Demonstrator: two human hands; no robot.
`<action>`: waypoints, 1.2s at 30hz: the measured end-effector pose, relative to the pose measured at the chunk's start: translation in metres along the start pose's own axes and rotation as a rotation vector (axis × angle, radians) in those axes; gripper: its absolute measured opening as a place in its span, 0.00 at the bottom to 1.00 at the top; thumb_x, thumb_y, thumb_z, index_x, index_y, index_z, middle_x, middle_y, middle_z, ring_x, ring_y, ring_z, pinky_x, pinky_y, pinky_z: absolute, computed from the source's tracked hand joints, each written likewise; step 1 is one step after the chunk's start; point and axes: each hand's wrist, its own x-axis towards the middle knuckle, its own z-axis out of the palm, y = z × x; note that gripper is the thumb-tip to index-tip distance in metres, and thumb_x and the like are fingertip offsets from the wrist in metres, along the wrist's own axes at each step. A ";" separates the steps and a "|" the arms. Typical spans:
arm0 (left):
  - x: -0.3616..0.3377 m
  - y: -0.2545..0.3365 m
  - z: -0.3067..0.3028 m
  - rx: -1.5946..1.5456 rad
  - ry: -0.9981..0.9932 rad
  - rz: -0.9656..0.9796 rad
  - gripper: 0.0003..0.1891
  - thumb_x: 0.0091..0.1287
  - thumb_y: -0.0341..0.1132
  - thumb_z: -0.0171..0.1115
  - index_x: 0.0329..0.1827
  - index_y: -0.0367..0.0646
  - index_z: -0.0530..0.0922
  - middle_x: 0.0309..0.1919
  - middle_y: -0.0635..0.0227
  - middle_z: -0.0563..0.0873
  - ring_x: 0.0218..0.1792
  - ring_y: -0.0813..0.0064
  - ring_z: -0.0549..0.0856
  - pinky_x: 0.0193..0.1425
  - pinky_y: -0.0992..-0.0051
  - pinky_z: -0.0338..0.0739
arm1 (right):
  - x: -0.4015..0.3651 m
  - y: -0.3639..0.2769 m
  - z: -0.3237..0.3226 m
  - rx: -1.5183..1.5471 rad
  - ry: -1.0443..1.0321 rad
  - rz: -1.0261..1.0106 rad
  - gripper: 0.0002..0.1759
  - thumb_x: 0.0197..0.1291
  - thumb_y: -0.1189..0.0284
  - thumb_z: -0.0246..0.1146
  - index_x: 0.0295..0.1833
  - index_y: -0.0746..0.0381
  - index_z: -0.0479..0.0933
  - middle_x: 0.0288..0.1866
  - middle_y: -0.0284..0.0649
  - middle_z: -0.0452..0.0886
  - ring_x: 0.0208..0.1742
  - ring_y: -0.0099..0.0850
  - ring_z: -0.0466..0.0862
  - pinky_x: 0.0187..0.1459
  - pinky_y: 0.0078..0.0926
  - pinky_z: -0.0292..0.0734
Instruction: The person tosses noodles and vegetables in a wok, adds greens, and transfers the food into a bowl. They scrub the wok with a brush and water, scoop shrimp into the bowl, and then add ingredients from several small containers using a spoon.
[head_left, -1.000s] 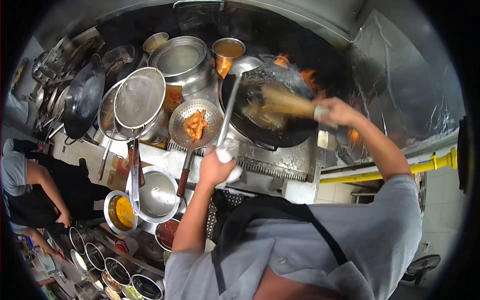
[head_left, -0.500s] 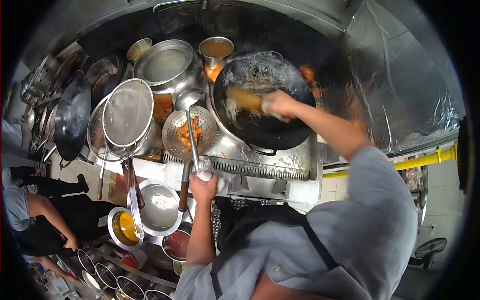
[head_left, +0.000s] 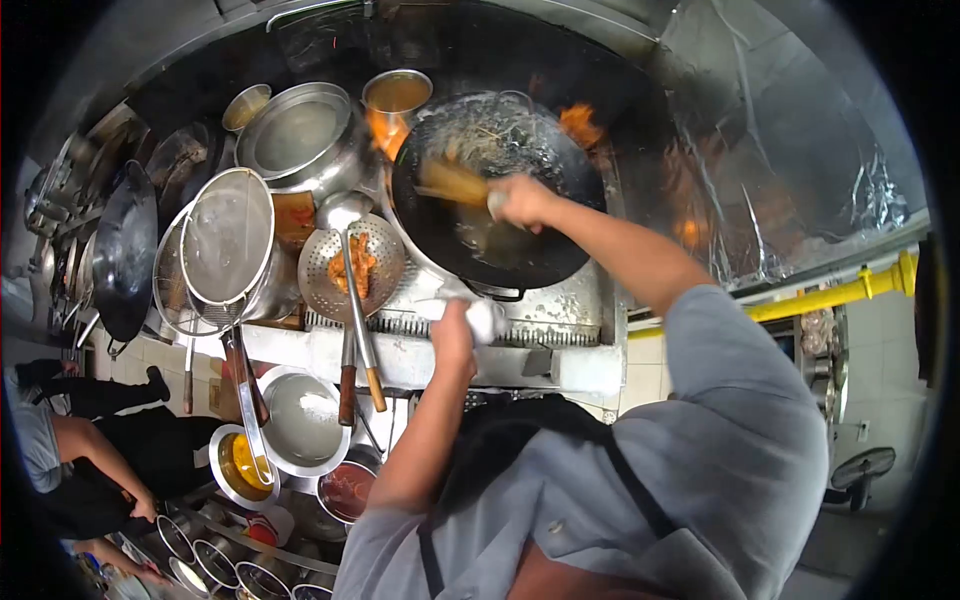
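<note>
A black wok (head_left: 520, 250) sits on the burner with flames (head_left: 580, 122) licking round its rim. My right hand (head_left: 520, 200) grips a bamboo brush (head_left: 450, 183) whose bristles press into the wok's wet inside. My left hand (head_left: 455, 328) holds a white cloth (head_left: 487, 318) just below the wok's near handle (head_left: 495, 293). A steel ladle (head_left: 355, 300) lies loose across a perforated skimmer (head_left: 320, 280) that carries orange fried pieces (head_left: 357, 262), left of the wok.
A mesh strainer (head_left: 225, 235) rests on a pot, with a steel basin (head_left: 295, 135) and a pot of broth (head_left: 397, 92) behind it. A second black wok (head_left: 125, 250) hangs far left. Sauce bowls (head_left: 240, 465) line the counter below. Another person (head_left: 60, 470) stands at lower left.
My left hand has let go of the ladle, which now lies on the skimmer, and moved right with the cloth to the wok's handle. The brush has moved left across the wok.
</note>
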 end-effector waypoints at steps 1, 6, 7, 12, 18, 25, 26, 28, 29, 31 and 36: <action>0.019 -0.013 0.007 -0.104 -0.063 -0.105 0.15 0.59 0.39 0.55 0.43 0.36 0.77 0.35 0.62 0.83 0.34 0.65 0.83 0.41 0.67 0.78 | -0.034 0.005 -0.005 -0.036 -0.122 0.049 0.32 0.52 0.65 0.62 0.66 0.45 0.71 0.45 0.49 0.83 0.40 0.42 0.86 0.31 0.39 0.84; 0.043 -0.018 0.043 -0.059 -0.107 -0.188 0.10 0.62 0.33 0.52 0.36 0.34 0.76 0.30 0.57 0.83 0.26 0.62 0.84 0.26 0.62 0.78 | -0.080 0.052 -0.078 -0.821 -0.175 -0.029 0.27 0.55 0.65 0.57 0.63 0.45 0.75 0.49 0.47 0.83 0.52 0.43 0.82 0.52 0.43 0.78; 0.057 -0.025 0.039 0.058 -0.128 -0.166 0.10 0.62 0.32 0.52 0.36 0.33 0.75 0.29 0.57 0.83 0.25 0.62 0.84 0.23 0.62 0.78 | -0.042 0.077 -0.082 -0.873 -0.094 -0.053 0.26 0.54 0.66 0.57 0.62 0.47 0.76 0.47 0.47 0.83 0.51 0.43 0.83 0.52 0.43 0.78; 0.053 -0.011 0.040 0.109 -0.059 -0.182 0.09 0.60 0.31 0.54 0.34 0.30 0.75 0.27 0.57 0.81 0.25 0.63 0.84 0.25 0.62 0.78 | 0.061 0.073 -0.045 -0.499 0.272 -0.227 0.24 0.56 0.65 0.57 0.61 0.49 0.75 0.43 0.49 0.84 0.48 0.46 0.83 0.50 0.43 0.78; 0.062 -0.027 0.034 0.109 -0.075 -0.130 0.09 0.59 0.31 0.56 0.32 0.30 0.76 0.27 0.57 0.81 0.25 0.63 0.82 0.27 0.62 0.77 | -0.010 0.093 -0.115 -0.888 -0.026 -0.093 0.21 0.59 0.66 0.54 0.59 0.47 0.77 0.43 0.47 0.84 0.47 0.43 0.84 0.50 0.42 0.78; 0.055 -0.028 0.032 0.093 -0.104 -0.163 0.11 0.60 0.32 0.55 0.34 0.30 0.77 0.29 0.56 0.82 0.27 0.61 0.84 0.28 0.62 0.78 | 0.032 0.061 -0.066 -0.519 0.139 -0.181 0.31 0.53 0.67 0.62 0.66 0.44 0.71 0.48 0.48 0.83 0.50 0.46 0.82 0.52 0.42 0.77; 0.057 -0.024 0.034 0.110 -0.097 -0.132 0.11 0.60 0.32 0.55 0.34 0.30 0.78 0.29 0.56 0.82 0.27 0.62 0.84 0.28 0.63 0.78 | 0.004 0.060 -0.082 -0.624 0.036 -0.176 0.31 0.52 0.68 0.61 0.66 0.43 0.71 0.49 0.49 0.83 0.50 0.46 0.82 0.52 0.42 0.77; 0.044 -0.015 0.037 0.164 -0.075 -0.116 0.12 0.60 0.34 0.55 0.35 0.29 0.78 0.29 0.56 0.82 0.27 0.63 0.84 0.29 0.64 0.78 | -0.010 0.080 -0.101 -0.814 -0.074 -0.061 0.33 0.49 0.69 0.62 0.66 0.40 0.72 0.48 0.49 0.83 0.50 0.46 0.83 0.52 0.41 0.77; 0.046 -0.017 0.037 0.136 -0.077 -0.100 0.12 0.59 0.34 0.55 0.35 0.29 0.78 0.29 0.56 0.82 0.27 0.63 0.84 0.28 0.65 0.78 | 0.010 0.082 -0.107 -0.883 -0.034 -0.026 0.31 0.51 0.68 0.59 0.65 0.43 0.73 0.49 0.48 0.83 0.51 0.44 0.83 0.53 0.40 0.78; 0.048 -0.021 0.038 0.108 -0.069 -0.088 0.12 0.59 0.34 0.55 0.34 0.29 0.78 0.29 0.56 0.82 0.26 0.64 0.84 0.28 0.65 0.78 | 0.062 0.074 -0.106 -0.787 0.028 0.016 0.31 0.50 0.66 0.60 0.64 0.45 0.73 0.50 0.48 0.82 0.50 0.44 0.83 0.53 0.39 0.78; 0.044 -0.018 0.040 0.116 -0.095 -0.118 0.11 0.59 0.32 0.55 0.33 0.30 0.78 0.27 0.56 0.82 0.26 0.63 0.84 0.26 0.64 0.77 | 0.045 0.073 -0.056 -0.453 0.149 -0.228 0.31 0.46 0.65 0.65 0.62 0.44 0.76 0.48 0.49 0.83 0.47 0.45 0.84 0.49 0.41 0.79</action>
